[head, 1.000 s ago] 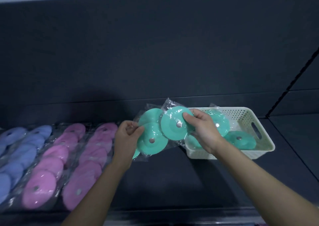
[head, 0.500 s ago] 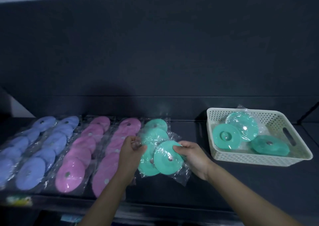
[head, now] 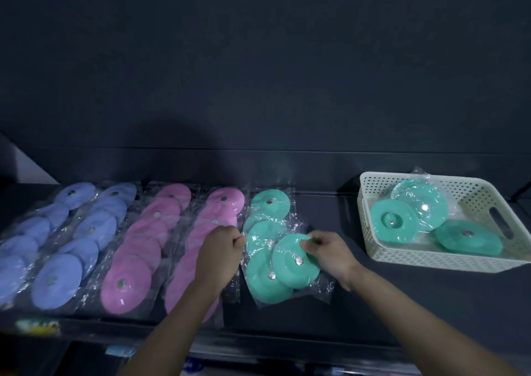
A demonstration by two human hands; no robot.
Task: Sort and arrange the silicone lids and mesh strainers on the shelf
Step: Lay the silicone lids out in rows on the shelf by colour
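On the dark shelf [head: 330,321] we see rows of wrapped silicone lids which run from the front edge to the back edge. At the left end lie two rows of blue lids [head: 56,280]. Next to them are two rows of pink lids [head: 126,283], and then, near the middle of the shelf, one row of green lids [head: 270,203].

The right hand [head: 330,253] pinches the back rim of one green lid [head: 296,257] between the thumb and the curled fingers. This lid, in its clear bag, lies tilted over the right side of the green row, toward the front edge. The left hand [head: 222,256] has its fingers curled tight and pinches the clear wrapping at the left side of the same row, above the second pink row.

Toward the right end of the shelf stands a white perforated basket [head: 431,259], well apart from both hands. Three further lids [head: 389,223], also green, lie inside it.
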